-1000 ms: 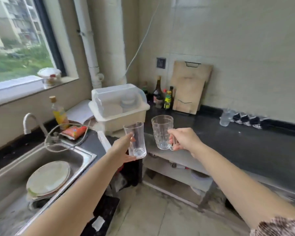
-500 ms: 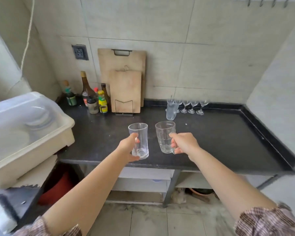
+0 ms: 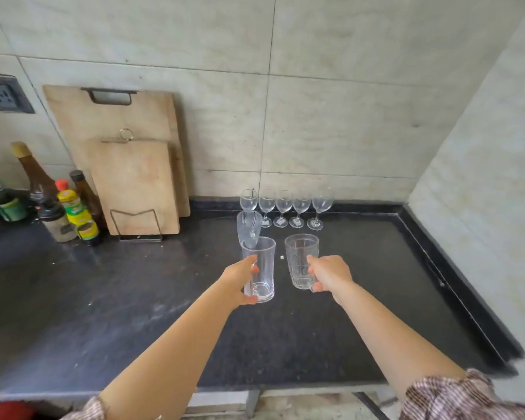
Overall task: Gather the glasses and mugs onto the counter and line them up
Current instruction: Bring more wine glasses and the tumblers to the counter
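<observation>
Two bare forearms reach out over the dark stone counter (image 3: 134,298), each hand carrying a clear drinking vessel upright above its surface; the left hand (image 3: 240,278) has its fingers curled closed around the side and handle of a tall, smooth clear glass mug (image 3: 259,269), thumb on the near wall; the right hand (image 3: 328,272) is wrapped shut on the handle side of a shorter, patterned clear glass mug (image 3: 300,260), which sits just beside the tall one, the two apart by a narrow gap; whether either base touches the counter cannot be told. Behind them, near the back wall, five clear stemmed wine glasses (image 3: 285,207) stand in a row, and a tall clear tumbler (image 3: 249,227) stands just in front of the leftmost, partly hidden behind the tall mug's rim. To the left, two pale wooden cutting boards (image 3: 128,165) lean against the tiled wall, the smaller in a wire rack before the larger; further left a cluster of sauce and condiment bottles (image 3: 64,207) stands at the counter's back; a grey wall socket (image 3: 6,93) sits above them.
</observation>
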A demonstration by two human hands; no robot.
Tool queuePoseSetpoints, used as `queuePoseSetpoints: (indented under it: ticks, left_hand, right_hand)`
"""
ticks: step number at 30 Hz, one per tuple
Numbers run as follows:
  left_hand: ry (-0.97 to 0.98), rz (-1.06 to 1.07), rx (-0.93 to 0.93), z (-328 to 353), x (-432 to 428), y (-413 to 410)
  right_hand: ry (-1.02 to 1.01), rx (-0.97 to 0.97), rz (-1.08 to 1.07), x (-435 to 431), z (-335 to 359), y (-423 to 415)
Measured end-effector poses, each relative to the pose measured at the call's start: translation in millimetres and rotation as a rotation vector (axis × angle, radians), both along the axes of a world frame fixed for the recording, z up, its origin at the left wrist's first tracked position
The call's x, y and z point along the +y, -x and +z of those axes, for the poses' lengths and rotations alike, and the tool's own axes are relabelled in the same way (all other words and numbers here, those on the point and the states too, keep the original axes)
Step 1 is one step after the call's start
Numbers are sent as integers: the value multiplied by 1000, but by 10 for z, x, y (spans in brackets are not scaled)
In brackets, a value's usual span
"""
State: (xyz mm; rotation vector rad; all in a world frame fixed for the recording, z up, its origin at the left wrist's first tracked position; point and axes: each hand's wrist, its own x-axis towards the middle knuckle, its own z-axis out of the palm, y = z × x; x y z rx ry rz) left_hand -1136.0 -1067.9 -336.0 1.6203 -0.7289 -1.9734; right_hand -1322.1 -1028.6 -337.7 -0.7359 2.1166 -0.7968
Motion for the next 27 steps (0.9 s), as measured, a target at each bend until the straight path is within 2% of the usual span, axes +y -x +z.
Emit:
queuePoseSetpoints:
  ticks: [6, 10, 17, 22, 27]
  left_hand:
    - [-13, 26, -65, -262, -645, 815]
    - [7, 122, -88, -510, -1012, 1144]
    - [92, 212, -112, -837, -1351, 1408]
    - [194, 209, -175, -987, -1420, 1444]
    - [232, 254, -135, -1100, -1386, 1426]
  right_hand:
    - [-42, -122, 17, -723, -301, 733]
    - [-78, -192, 40, -1075, -507, 981]
    - [-111, -308, 78, -1447, -767, 1087]
    - [-83, -343, 71, -1570, -926, 1059]
    - [-50, -334, 85, -1564, -1025, 1010]
